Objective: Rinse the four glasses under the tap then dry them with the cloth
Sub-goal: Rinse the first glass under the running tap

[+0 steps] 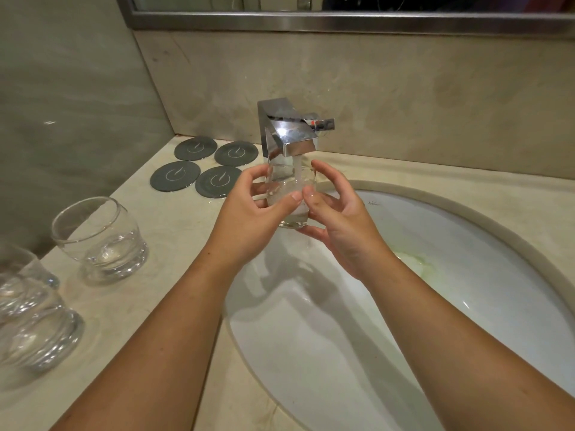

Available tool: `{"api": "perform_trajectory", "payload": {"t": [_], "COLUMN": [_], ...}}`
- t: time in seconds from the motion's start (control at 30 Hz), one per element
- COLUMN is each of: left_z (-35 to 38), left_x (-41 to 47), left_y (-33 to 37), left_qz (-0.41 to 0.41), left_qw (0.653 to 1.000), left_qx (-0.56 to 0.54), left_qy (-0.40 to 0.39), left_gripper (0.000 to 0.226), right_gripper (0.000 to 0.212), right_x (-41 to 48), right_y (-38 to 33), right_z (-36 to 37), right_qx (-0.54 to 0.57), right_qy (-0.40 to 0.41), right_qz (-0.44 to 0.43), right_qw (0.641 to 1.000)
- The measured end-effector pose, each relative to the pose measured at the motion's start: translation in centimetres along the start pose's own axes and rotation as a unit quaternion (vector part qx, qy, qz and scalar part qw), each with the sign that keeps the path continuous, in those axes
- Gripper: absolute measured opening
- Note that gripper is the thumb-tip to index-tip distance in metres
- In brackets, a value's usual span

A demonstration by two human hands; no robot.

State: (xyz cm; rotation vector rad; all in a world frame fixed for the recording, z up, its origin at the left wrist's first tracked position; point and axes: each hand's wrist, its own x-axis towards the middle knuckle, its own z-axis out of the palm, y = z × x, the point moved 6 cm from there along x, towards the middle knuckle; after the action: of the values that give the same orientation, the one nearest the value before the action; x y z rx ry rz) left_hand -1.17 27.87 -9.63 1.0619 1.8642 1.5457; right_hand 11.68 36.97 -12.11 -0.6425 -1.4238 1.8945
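A clear glass is held upright under the chrome tap, and a stream of water runs into it. My left hand grips its left side. My right hand grips its right side and cups its base. Another clear round glass stands on the counter to the left. Two more glasses stand close together at the left edge, the farther one partly cut off. No cloth is in view.
Several dark grey round coasters lie on the beige stone counter behind the glasses. The white oval sink lies below my hands. A stone wall rises on the left, and a steel-framed mirror hangs above the tap.
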Motion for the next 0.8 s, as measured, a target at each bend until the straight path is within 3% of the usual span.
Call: {"api": "perform_trajectory", "payload": {"t": [0.33,0.57,0.7,0.8], "left_z": [0.3,0.0,0.1,0.2], "left_x": [0.2,-0.3,-0.5,-0.5], "left_y": [-0.7,0.8,1.0,1.0], "left_qz": [-0.040,0.035,0.051,0.045], "left_qw": [0.997,0.997,0.996,0.998], "left_qx": [-0.044,0.061,0.068,0.052], "left_qy": [-0.045,0.019,0.015,-0.004], "left_gripper": [0.050,0.056,0.063,0.062], "right_gripper": [0.045,0.048,0.058,0.053], "right_x": [0.0,0.3,0.1,0.2], "right_y": [-0.2,0.1,0.1,0.0], "right_z": [-0.3,0.1,0.2,0.1], "right_qx": [0.026,0.040,0.039,0.052], "right_qy": [-0.004,-0.023,-0.023,-0.011], "right_qz": [0.009,0.037,0.029,0.027], "right_qw": [1.000,0.998,0.999,0.998]}}
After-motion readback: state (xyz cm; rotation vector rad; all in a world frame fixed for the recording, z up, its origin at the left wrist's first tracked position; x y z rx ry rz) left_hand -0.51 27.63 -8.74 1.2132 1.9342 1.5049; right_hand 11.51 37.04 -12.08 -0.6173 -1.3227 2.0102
